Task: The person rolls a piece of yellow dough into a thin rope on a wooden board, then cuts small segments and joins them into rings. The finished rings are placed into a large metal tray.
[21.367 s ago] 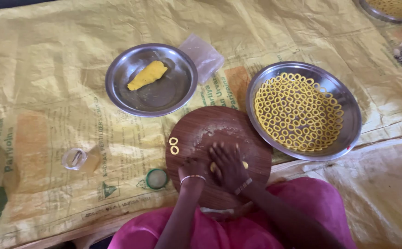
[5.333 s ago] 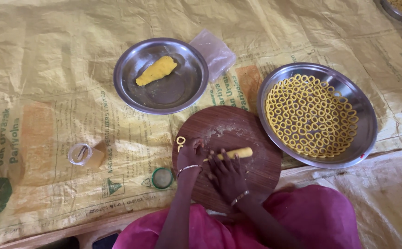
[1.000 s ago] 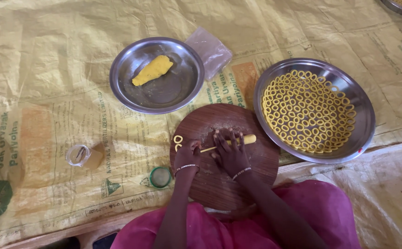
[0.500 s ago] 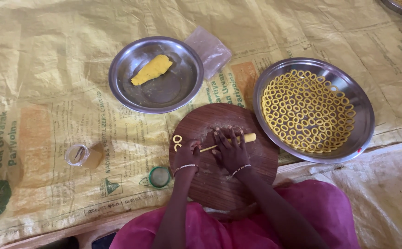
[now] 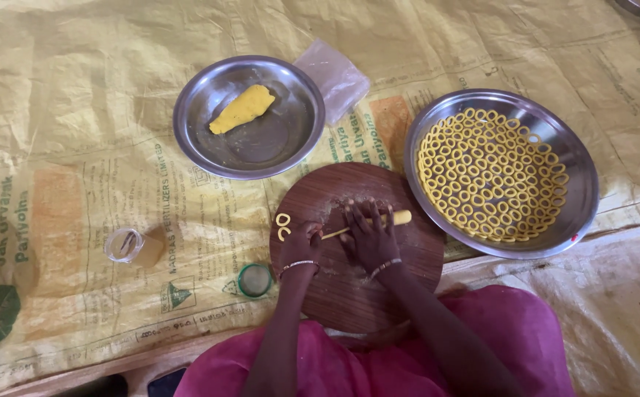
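A person in a pink garment sits on the floor, seen from above, rolling yellow dough on a round wooden board at the near edge of a yellow printed sheet spread over the floor. The right hand lies flat, fingers spread and unclenched, pressing on a thin dough rope that runs across the board's middle. The left hand rests beside it on the rope's thinner end, fingers loosely curled, gripping nothing firmly. Two small finished dough rings sit on the board's left edge, just beside the left hand.

To roll well, light, even pressure from both palms, moving outward, would likely keep the rope uniform; its right end looks thicker and seems to need more work.

Toward the sheet's right edge, a large steel plate is filled with closely packed dough rings. Toward the far edge, a smaller steel plate holds a dough lump, with a clear plastic bag touching its rim. On the left stand a small open jar and a green lid. No walls show.
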